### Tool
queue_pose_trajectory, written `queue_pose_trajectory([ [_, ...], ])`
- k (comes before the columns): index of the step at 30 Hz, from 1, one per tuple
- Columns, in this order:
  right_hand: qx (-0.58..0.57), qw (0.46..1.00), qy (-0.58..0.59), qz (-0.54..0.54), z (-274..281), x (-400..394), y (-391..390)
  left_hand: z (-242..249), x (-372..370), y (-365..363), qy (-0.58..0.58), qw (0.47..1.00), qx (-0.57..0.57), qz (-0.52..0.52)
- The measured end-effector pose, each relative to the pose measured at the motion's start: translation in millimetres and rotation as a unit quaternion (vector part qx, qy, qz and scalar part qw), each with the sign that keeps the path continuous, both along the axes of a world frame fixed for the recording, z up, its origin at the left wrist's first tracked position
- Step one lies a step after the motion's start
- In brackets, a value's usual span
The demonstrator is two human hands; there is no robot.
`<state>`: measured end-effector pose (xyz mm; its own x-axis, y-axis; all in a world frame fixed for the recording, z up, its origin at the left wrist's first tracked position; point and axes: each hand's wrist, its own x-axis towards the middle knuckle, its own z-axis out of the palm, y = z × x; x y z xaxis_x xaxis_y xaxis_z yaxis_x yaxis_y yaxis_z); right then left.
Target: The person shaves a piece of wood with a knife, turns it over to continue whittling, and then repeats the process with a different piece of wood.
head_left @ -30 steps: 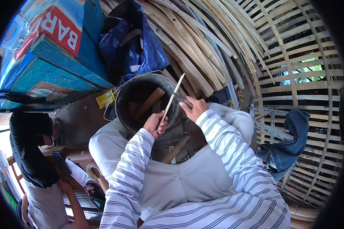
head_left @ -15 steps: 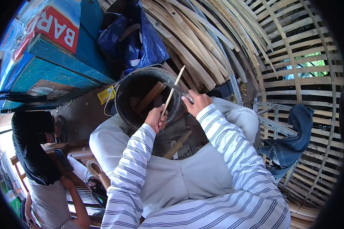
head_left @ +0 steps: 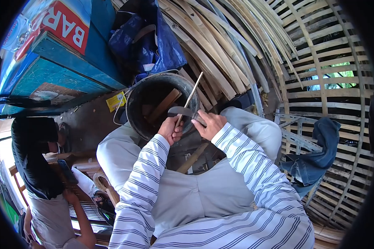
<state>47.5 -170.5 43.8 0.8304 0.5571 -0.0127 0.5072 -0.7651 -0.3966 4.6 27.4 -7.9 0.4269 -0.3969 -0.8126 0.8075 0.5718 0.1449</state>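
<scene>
Stick: we hold a thin bamboo strip [head_left: 188, 101] over the bucket [head_left: 134, 111]; it looks light, stiff, springy; best gripped low.
Left hand [head_left: 171, 130]: fist closed around the strip's lower end.
Right hand [head_left: 211, 123]: closed on the knife [head_left: 181, 111], blade touching the strip.
Room: bamboo slats [head_left: 220, 50] and a woven wall surround us; another person [head_left: 41, 166] sits nearby.

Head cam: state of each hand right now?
Left hand: closed around the thin bamboo strip, above the bucket.
Right hand: closed on the handle of the knife, blade laid across the strip.
</scene>
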Motion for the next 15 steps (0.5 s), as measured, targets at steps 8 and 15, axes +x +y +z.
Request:
queue_pose_trajectory([
  [8,-0.067,0.997,0.0,-0.032,1,17,-4,0,-1,-1,-0.003,1.0,0.012,-0.015],
  [15,-0.051,0.997,0.045,-0.032,0,13,-6,4,2,-3,-0.005,0.998,0.053,-0.022],
])
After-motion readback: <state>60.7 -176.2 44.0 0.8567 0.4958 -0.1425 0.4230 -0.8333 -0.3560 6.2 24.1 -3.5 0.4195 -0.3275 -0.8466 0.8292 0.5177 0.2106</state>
